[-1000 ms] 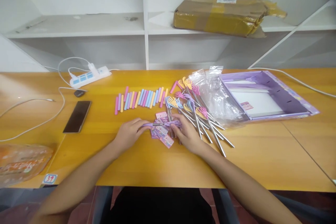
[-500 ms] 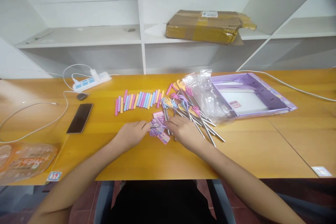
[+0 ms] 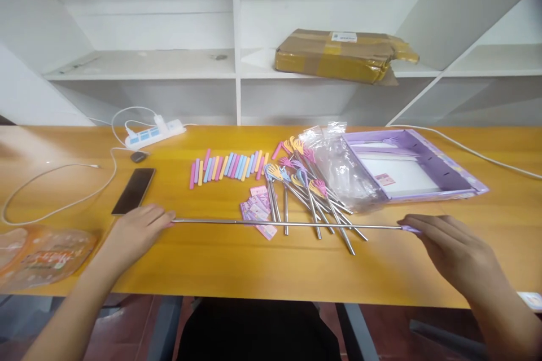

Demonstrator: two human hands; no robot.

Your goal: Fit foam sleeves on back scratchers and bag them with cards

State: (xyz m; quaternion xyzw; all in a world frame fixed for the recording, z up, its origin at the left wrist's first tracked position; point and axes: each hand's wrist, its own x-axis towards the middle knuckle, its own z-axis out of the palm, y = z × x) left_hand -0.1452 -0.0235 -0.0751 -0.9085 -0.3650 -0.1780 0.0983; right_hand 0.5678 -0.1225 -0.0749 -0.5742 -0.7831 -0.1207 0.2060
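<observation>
Hands far apart: left hand (image 3: 138,228) pinches one end of the extended telescopic rod (image 3: 288,224), right hand (image 3: 455,248) grips its purple tip, near the worktop (image 3: 237,271) front edge | rod fully stretched over the label cards (image 3: 257,211) | unextended scratchers (image 3: 309,186), coloured sleeves (image 3: 228,164), purple box (image 3: 415,172) lie behind; many pieces left.

Rod's purple tip (image 3: 410,229) half hidden under right fingers (image 3: 427,231)
</observation>
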